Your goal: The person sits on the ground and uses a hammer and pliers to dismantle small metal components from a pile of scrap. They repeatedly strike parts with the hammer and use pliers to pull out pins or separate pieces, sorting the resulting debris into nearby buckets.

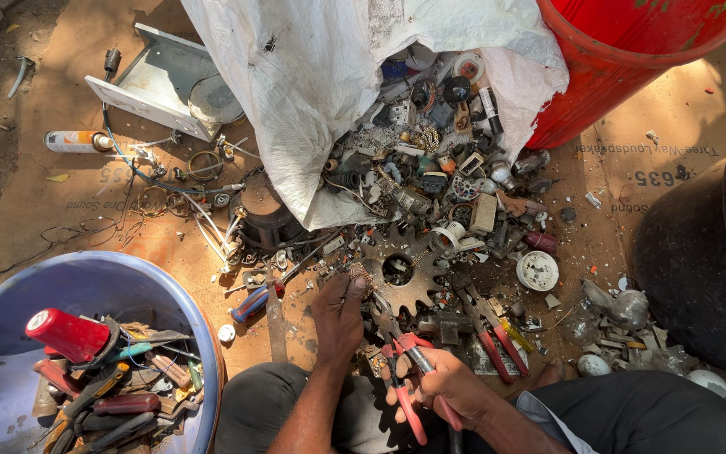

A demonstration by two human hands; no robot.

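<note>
Two hands are working over the scrap pile on the floor. I am closing my right hand (443,385) around red-handled pliers (405,370); my left hand (339,313) is pinching a small metal piece (361,274), likely stiff, light and sharp-edged, beside the gear (400,273).

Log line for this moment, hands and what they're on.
left hand: pressing on scrap beside toothed gear | right hand: gripping red-handled pliers | scrap pile: spilling from white sack | blue tub: holds tools

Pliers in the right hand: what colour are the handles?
Red handles on the pliers, gripped by the right hand; the head view shows it.
</note>
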